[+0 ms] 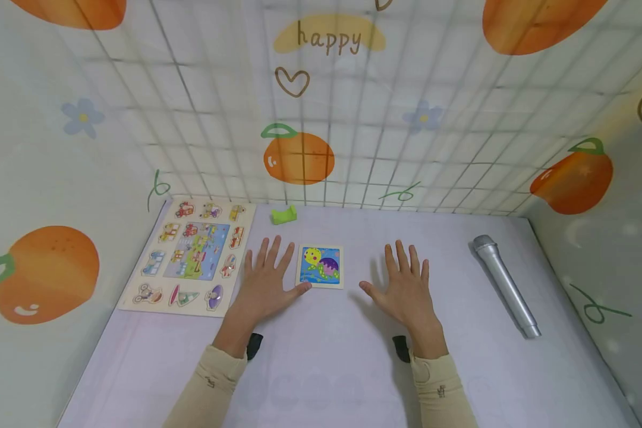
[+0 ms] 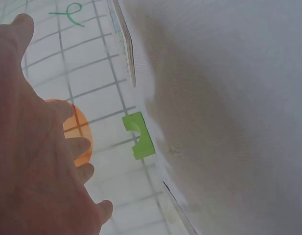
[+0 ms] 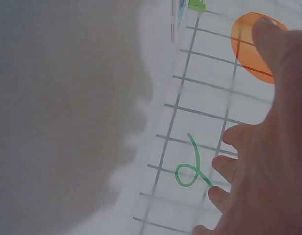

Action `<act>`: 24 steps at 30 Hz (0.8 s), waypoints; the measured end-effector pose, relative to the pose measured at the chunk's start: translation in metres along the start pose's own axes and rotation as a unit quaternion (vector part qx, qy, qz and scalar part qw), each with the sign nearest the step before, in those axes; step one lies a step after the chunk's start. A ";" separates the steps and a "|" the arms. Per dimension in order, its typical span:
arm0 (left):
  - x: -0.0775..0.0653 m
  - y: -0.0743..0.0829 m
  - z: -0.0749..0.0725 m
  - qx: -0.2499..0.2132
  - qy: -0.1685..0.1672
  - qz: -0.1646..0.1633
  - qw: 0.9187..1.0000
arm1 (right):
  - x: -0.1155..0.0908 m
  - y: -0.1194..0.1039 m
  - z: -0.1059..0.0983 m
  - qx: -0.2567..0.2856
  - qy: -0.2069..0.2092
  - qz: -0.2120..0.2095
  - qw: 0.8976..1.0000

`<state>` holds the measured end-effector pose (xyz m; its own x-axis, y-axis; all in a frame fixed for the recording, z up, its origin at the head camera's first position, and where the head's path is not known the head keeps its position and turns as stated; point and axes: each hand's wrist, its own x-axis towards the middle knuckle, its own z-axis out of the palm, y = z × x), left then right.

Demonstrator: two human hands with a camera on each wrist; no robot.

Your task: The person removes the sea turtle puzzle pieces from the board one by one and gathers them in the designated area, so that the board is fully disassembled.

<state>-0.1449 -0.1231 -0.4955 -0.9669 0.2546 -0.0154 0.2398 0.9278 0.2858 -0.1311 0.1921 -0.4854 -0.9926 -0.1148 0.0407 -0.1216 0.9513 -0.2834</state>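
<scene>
My left hand (image 1: 267,288) is spread palm down above the table, between two puzzles, with its fingers straight. Its thumb tip overlaps the lower left corner of a small square turtle puzzle (image 1: 321,267) in the head view. Left of that hand lies a large wooden vehicle puzzle board (image 1: 197,255) with pictured pieces around a central scene. My right hand (image 1: 406,291) is likewise spread, fingers straight and holding nothing, to the right of the turtle puzzle. Its shadow falls on the white tabletop beside it. A green notched block (image 2: 139,136) stands beyond the left hand.
A silver toy microphone (image 1: 507,286) lies at the right side of the white table (image 1: 321,368). A wire grid (image 1: 353,119) behind a printed curtain with oranges rises at the back edge, and curtain sides enclose the table left and right.
</scene>
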 end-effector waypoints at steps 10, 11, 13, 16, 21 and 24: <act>-0.001 0.001 -0.002 -0.022 -0.008 0.007 1.000 | 0.000 0.000 -0.001 0.008 -0.009 0.001 1.000; -0.001 0.001 -0.002 -0.025 -0.010 0.008 1.000 | -0.001 0.000 -0.001 0.008 -0.009 0.001 1.000; -0.001 0.001 -0.001 -0.033 -0.013 0.010 0.999 | -0.001 0.000 0.000 0.009 -0.012 0.002 1.000; -0.001 0.000 0.001 -0.045 -0.022 0.010 0.999 | -0.002 0.001 0.001 0.010 -0.008 0.001 1.000; 0.001 -0.004 0.007 -0.077 -0.046 0.009 0.996 | 0.000 0.002 0.006 0.017 0.021 -0.014 1.000; 0.003 -0.009 0.012 -0.084 -0.057 0.009 0.995 | 0.004 0.001 0.010 0.032 0.053 -0.029 0.998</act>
<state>-0.1492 -0.1271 -0.5092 -0.9445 0.3081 -0.1143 0.2292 0.8669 0.4426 -0.1348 0.1902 -0.4950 -0.9780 -0.1350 0.1592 -0.1824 0.9233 -0.3379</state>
